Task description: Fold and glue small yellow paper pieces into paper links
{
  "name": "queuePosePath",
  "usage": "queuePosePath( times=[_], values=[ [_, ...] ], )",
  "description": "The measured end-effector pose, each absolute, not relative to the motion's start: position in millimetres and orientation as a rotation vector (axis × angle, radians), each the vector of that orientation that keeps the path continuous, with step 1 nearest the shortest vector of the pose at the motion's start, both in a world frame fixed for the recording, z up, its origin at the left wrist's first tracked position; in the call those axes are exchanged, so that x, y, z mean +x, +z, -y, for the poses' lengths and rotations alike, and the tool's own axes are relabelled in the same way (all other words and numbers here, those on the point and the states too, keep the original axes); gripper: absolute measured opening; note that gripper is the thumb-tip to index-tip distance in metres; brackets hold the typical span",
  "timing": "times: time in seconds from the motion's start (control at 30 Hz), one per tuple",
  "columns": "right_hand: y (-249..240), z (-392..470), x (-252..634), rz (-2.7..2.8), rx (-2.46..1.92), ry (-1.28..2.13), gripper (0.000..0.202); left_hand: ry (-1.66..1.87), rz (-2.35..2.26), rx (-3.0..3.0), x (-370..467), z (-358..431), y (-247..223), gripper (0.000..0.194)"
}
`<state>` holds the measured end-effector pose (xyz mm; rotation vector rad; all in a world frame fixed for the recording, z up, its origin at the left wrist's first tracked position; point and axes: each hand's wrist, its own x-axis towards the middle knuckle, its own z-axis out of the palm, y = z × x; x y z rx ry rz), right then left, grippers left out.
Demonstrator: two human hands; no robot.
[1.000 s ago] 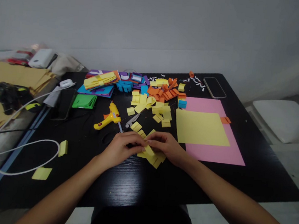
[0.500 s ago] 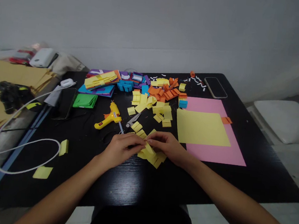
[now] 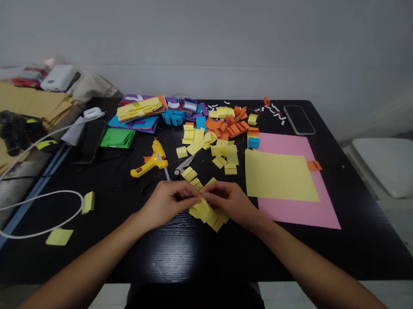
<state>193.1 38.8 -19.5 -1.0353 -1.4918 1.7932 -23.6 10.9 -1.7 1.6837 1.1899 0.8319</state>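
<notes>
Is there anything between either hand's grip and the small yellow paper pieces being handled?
Nothing visible. The left-hand grip and right-hand grip meet at the small yellow paper pieces, fingertips seemingly pinching one. The glue gun and scissors lie beyond the left hand, not between.

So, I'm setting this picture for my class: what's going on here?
At a black table, a person's left hand and right hand meet, pinching small yellow paper. A yellow glue gun and scissors lie beyond the left hand. Orange paper pieces are heaped farther back. On the right, a yellow sheet partly covers a pink sheet.
</notes>
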Motion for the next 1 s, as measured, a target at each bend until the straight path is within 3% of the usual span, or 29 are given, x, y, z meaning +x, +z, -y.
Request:
queuePosePath(
  times=[0.17, 0.27, 0.37, 1.0],
  values=[
    [-13, -33, 194, 1.604, -0.924, 1.611, 0.014, 0.803, -1.206, 1.559, -25, -13, 1, 0.018],
    [-8, -31, 196, 1.762, -0.731, 1.493, 0.032, 0.773, -1.182, 1.544, -27, -15, 4, 0.020],
    [-7, -32, 198, 1.963, -0.641, 1.318, 0.038, 0.724, -1.162, 1.543, -29, -16, 6, 0.019],
    [-20, -30, 198, 2.021, -0.668, 1.044, 0.015, 0.645, -0.955, 1.127, -31, -23, 9, 0.024]
  ],
)
